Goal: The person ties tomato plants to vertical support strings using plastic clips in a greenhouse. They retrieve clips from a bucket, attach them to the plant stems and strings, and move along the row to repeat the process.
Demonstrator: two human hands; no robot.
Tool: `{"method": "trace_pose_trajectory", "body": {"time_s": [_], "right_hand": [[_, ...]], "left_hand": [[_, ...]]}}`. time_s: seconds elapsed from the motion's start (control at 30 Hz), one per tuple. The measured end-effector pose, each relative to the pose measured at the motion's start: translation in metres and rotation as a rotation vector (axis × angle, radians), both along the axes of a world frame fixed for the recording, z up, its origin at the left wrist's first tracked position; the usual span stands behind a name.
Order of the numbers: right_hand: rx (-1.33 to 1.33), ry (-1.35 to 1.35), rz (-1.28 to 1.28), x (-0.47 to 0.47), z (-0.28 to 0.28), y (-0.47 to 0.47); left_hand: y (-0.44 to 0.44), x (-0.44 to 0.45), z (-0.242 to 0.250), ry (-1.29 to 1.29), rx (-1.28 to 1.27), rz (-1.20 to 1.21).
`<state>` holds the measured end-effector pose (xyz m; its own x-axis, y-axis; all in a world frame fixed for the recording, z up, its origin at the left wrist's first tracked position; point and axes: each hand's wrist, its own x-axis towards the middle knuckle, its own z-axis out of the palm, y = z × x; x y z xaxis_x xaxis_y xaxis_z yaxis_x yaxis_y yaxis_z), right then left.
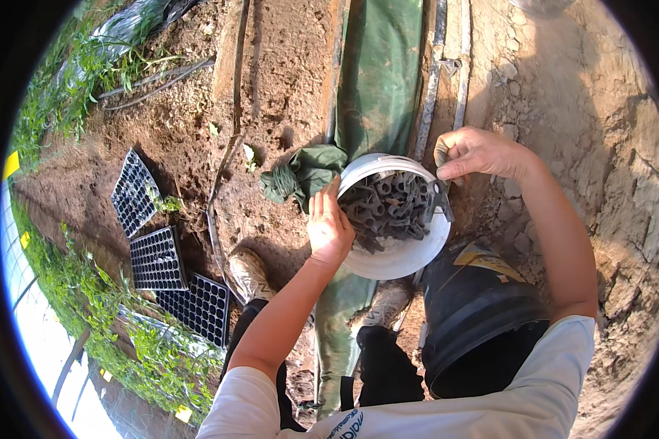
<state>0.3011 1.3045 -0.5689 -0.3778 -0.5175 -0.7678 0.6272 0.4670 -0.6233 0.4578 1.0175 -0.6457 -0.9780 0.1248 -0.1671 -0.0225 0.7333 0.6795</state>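
A white plastic bucket (pixel 398 263) tilts towards me, its mouth facing up. Inside lies a heap of small black plastic fittings (pixel 387 206), some with round holes. My left hand (pixel 330 225) grips the bucket's left rim, fingers lying along its outside. Just beyond the opposite rim, my right hand (pixel 472 155) is held with thumb and fingers curled together. One black plastic piece (pixel 438 198) is right below those fingertips, over the rim; whether they pinch anything is hidden. A crumpled dark green cloth (pixel 310 173) touches the bucket's left side.
A large black bucket (pixel 480 318) lies tipped at my right. Under the white bucket runs a long green sheet (pixel 381 71) beside grey pipes (pixel 433 93). Black seedling trays (pixel 159 260) rest on soil at left, near green plants (pixel 126 340). A dark hose (pixel 239 77) crosses the ground.
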Motion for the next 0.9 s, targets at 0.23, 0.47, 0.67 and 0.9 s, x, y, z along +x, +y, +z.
{"method": "trace_pose_trajectory", "body": {"time_s": [0.23, 0.47, 0.67, 0.9], "right_hand": [[1.064, 0.827, 0.122, -0.054, -0.141, 0.058], [1.158, 0.733, 0.164, -0.071, -0.196, 0.045], [0.931, 0.963, -0.218, -0.016, -0.14, 0.039], [0.684, 0.921, -0.226, 0.12, 0.055, -0.08]], "left_hand": [[0.004, -0.004, 0.006, 0.044, -0.005, 0.023], [-0.001, -0.001, 0.009, -0.012, -0.039, 0.068], [-0.005, 0.011, 0.004, -0.203, -0.113, 0.047], [-0.011, -0.009, 0.008, -0.587, 0.032, 0.212]]}}
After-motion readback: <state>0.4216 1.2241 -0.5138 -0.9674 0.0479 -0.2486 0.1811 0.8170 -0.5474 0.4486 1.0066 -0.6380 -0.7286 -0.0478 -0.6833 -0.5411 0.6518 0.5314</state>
